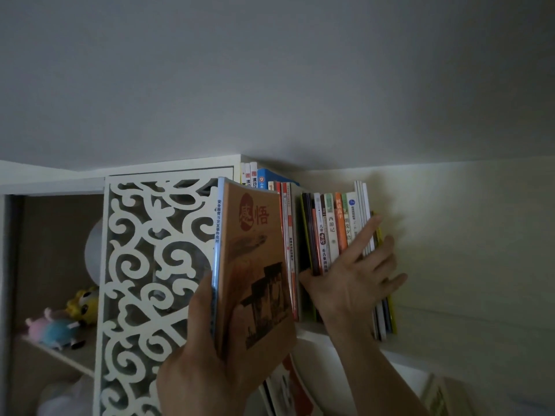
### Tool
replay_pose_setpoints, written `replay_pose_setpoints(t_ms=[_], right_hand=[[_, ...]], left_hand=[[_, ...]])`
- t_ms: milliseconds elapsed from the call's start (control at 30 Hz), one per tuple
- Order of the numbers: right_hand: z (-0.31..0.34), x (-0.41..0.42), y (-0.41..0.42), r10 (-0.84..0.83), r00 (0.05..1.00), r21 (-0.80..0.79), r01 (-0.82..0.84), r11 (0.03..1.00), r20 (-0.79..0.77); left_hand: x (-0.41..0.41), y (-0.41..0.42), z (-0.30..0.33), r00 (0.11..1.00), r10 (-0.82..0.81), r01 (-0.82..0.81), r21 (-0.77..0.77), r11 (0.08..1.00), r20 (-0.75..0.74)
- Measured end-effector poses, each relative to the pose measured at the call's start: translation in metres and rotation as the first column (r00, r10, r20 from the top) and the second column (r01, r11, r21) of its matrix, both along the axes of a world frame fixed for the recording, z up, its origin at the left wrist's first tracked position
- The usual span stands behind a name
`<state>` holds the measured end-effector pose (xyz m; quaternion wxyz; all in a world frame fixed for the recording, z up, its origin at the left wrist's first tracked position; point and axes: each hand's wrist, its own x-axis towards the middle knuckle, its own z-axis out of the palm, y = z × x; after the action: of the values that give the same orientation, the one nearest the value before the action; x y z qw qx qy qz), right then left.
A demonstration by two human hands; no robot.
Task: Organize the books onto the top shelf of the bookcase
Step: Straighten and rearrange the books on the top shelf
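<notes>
My left hand [207,364] grips the bottom of a brown book with red characters on its cover [255,265], with a thin blue-spined book [216,250] held against it. Both stand upright in front of the top shelf [309,327]. My right hand [357,271] presses with spread straight fingers against the spines of a row of upright books [332,232] at the shelf's right end, thumb at the row's left edge. A narrow gap [297,259] lies between that row and the red and white books [286,223] to the left.
A white carved fretwork panel [144,280] stands to the left of the shelf. Behind it an open compartment holds plush toys [64,322]. More books [288,388] stand on the shelf below. A pale wall [465,250] borders the right side.
</notes>
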<state>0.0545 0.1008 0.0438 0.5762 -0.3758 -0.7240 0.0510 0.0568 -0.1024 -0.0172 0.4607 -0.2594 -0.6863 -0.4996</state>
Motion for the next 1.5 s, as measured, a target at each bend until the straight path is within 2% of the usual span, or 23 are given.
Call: replay_pose_setpoints(t_ms=[33, 133, 300, 400, 467, 633, 733, 833, 1067, 1133, 1200, 1267, 1333, 1433, 1500], right_hand=[[0.0, -0.001, -0.002, -0.016, 1.0, 0.009, 0.016, 1.0, -0.01], [-0.003, -0.001, -0.005, -0.034, 0.999, 0.013, 0.034, 0.999, 0.003], [-0.003, 0.012, 0.002, 0.084, 0.997, 0.03, -0.084, 0.996, 0.002], [-0.002, 0.03, 0.012, 0.113, 0.993, 0.046, -0.112, 0.993, -0.026], [-0.002, 0.042, 0.019, 0.117, 0.991, 0.053, -0.114, 0.992, -0.057], [-0.001, 0.062, 0.034, 0.07, 0.993, 0.05, -0.066, 0.997, -0.091], [-0.001, 0.068, 0.042, 0.048, 0.994, 0.06, -0.043, 0.997, -0.094], [-0.002, 0.071, 0.05, 0.052, 0.993, 0.053, -0.046, 0.998, -0.102], [-0.004, 0.073, 0.053, 0.067, 0.996, 0.035, -0.065, 0.997, -0.058], [-0.004, 0.073, 0.053, 0.064, 0.997, 0.031, -0.063, 0.998, -0.049], [-0.003, 0.073, 0.051, 0.068, 0.997, 0.035, -0.067, 0.997, -0.042], [-0.003, 0.074, 0.05, 0.07, 0.997, 0.033, -0.069, 0.997, -0.04], [-0.003, 0.075, 0.049, 0.06, 0.998, 0.067, -0.058, 0.996, -0.029], [-0.005, 0.08, 0.048, 0.06, 0.998, 0.098, -0.061, 0.993, 0.011], [-0.008, 0.083, 0.046, 0.064, 0.997, 0.139, -0.069, 0.988, 0.042]], left_hand=[[0.002, 0.0, 0.0, 0.998, -0.069, 0.07, -0.009, 0.998, 0.012], [0.001, -0.004, 0.001, 0.999, -0.052, 0.052, -0.009, 0.999, -0.007], [0.012, -0.006, 0.007, 0.992, -0.121, 0.122, -0.017, 0.992, 0.035], [0.015, -0.001, 0.008, 0.994, -0.11, 0.11, 0.003, 0.994, 0.006], [0.015, 0.006, 0.008, 0.995, -0.102, 0.102, 0.012, 0.995, -0.009], [0.017, 0.032, 0.017, 0.98, -0.197, 0.197, -0.006, 0.98, -0.017], [0.014, 0.06, 0.023, 0.989, -0.137, 0.134, -0.05, 0.99, -0.054], [0.008, 0.088, 0.028, 0.998, -0.058, 0.057, -0.067, 0.996, -0.009], [-0.032, 0.158, 0.031, 0.994, -0.028, 0.039, -0.108, 0.993, 0.103], [-0.039, 0.167, 0.034, 0.994, -0.001, 0.021, -0.182, 0.983, 0.108], [-0.039, 0.171, 0.039, 0.99, 0.03, 0.017, -0.32, 0.947, 0.141], [-0.038, 0.17, 0.04, 0.993, 0.055, -0.013, -0.371, 0.929, 0.104], [-0.044, 0.166, 0.033, 0.996, 0.087, -0.08, -0.328, 0.941, 0.007], [-0.062, 0.157, 0.018, 0.978, 0.105, -0.154, -0.284, 0.946, -0.181], [-0.074, 0.155, 0.016, 0.945, 0.063, -0.167, -0.309, 0.936, -0.32]])
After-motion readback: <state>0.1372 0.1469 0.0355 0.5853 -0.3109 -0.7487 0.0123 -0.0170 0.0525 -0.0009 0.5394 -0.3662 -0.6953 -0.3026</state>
